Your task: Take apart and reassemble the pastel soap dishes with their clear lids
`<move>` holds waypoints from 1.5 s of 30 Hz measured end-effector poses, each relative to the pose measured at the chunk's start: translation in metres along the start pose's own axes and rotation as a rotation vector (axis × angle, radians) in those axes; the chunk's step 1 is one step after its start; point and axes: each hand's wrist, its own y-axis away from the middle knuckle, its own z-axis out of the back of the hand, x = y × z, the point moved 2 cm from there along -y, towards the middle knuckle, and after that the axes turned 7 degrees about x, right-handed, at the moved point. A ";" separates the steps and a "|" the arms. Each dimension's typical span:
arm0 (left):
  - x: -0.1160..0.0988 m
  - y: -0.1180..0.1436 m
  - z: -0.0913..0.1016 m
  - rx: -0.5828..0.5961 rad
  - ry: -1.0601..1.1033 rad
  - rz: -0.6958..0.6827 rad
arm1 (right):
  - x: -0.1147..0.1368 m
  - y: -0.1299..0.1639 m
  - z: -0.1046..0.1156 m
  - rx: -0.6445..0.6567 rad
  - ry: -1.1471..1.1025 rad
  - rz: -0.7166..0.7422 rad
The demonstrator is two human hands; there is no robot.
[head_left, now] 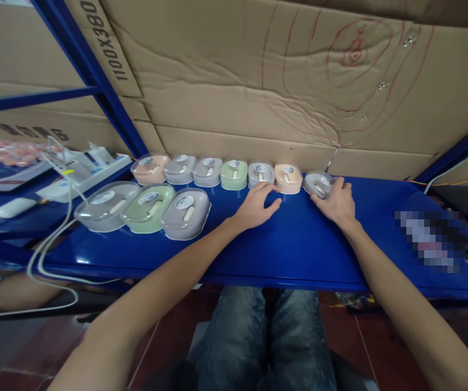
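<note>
A grey lidded case [317, 183] is being held at the far edge of the blue shelf [299, 244], at the right end of a back row of like cases; the right hand [337, 203] is being closed around its near right side, fingers curled on the rim. The left hand [255, 206] is being rested open on the shelf, fingertips touching the near edges of a grey case [260, 174] and a peach case [288, 177] just left of the held one. The held case is being kept tilted, its lid turned toward the left and slightly up, its long axis running roughly along the back edge. It is judged light, stiff and smooth, probably thin plastic with a clear lid that could pop or scratch; hold is best taken across the short sides of the base, not on the lid. Three larger-looking cases, grey [106, 205], green [148, 208] and grey [185, 212], are being left in a nearer row toward the left edge.
</note>
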 end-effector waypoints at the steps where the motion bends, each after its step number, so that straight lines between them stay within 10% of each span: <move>1: 0.002 0.000 0.001 -0.003 0.015 0.018 | -0.001 0.000 0.005 -0.012 0.024 -0.006; 7: 0.005 -0.002 0.003 0.007 0.088 0.103 | -0.019 0.002 0.026 0.136 0.078 0.037; 18: 0.003 0.005 0.007 0.295 0.174 0.061 | 0.015 0.030 0.024 0.411 -0.275 0.814; 45: -0.006 0.008 0.001 0.348 0.282 0.034 | 0.044 0.052 0.003 0.220 -0.615 0.979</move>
